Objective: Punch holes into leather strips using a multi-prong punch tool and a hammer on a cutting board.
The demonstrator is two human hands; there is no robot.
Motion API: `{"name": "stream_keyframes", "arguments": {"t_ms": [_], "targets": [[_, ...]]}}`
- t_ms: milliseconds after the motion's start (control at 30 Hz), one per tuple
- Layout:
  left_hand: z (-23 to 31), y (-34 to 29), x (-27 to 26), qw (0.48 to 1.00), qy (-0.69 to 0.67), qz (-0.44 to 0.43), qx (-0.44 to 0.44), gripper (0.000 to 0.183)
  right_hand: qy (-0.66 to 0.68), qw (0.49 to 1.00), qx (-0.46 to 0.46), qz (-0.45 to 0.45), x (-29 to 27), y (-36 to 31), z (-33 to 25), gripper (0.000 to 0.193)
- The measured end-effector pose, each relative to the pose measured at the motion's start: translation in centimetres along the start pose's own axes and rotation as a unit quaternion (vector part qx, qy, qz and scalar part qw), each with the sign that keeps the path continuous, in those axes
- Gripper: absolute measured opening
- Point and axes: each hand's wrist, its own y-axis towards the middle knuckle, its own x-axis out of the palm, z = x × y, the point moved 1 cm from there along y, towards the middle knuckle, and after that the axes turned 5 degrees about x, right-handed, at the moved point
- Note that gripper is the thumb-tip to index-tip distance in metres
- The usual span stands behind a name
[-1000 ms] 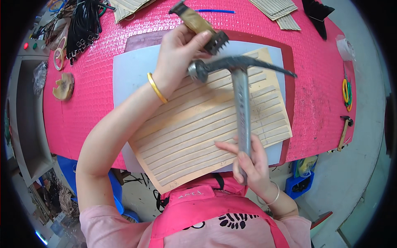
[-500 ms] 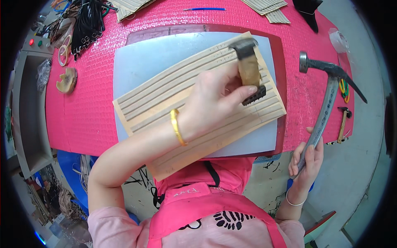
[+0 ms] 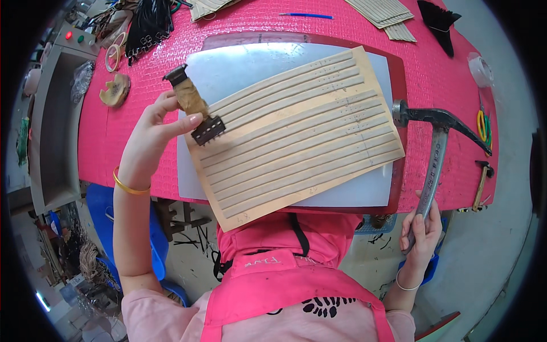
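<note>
My left hand (image 3: 149, 134) grips a punch tool (image 3: 192, 100) with a tan wrapped middle and a dark metal piece at each end. Its lower end, with a row of holes or teeth, is over the left edge of a tan board (image 3: 268, 208); contact cannot be made out. Long beige strips (image 3: 296, 137) lie side by side across this slanted board, several with small marks or holes near their right ends. Lower right, my right hand (image 3: 423, 228) is closed around the grey handle of a claw hammer (image 3: 436, 165), held head up beside the board's right edge.
Beneath the board lie a whitish sheet (image 3: 196, 62) and a dark red mat (image 3: 397, 74) on the pink table (image 3: 154, 91). Scissors (image 3: 486, 128) and a small hammer (image 3: 481, 182) are at right. Tape rolls (image 3: 114, 56) and black straps (image 3: 151, 28) sit far left, a blue pen (image 3: 307, 16) at the back.
My left hand has carried the punch tool from the strips' right side to the board's left edge. The hammer in my right hand is a little lower, and the view has shifted slightly.
</note>
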Motion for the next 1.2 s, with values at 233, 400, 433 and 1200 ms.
{"name": "stream_keyframes", "arguments": {"t_ms": [233,400,433,1200], "targets": [[-2.4,0.5,-0.9,0.985,-0.042,-0.014,-0.167,0.023,-0.019,1.000,0.000,-0.023,1.0,0.1,-0.5,0.043],[-3.1,4.0,-1.9,0.992,-0.062,-0.010,-0.110,0.024,-0.035,0.999,0.025,-0.012,1.6,1.2,-0.6,0.044],[-3.1,5.1,-2.5,0.993,-0.079,-0.006,-0.087,0.024,-0.038,0.999,0.030,-0.012,1.7,1.4,-0.6,0.044],[0.6,12.4,13.8,0.939,-0.015,-0.136,0.315,0.017,-0.113,0.990,0.021,0.085,0.9,1.0,-1.3,0.046]]}}
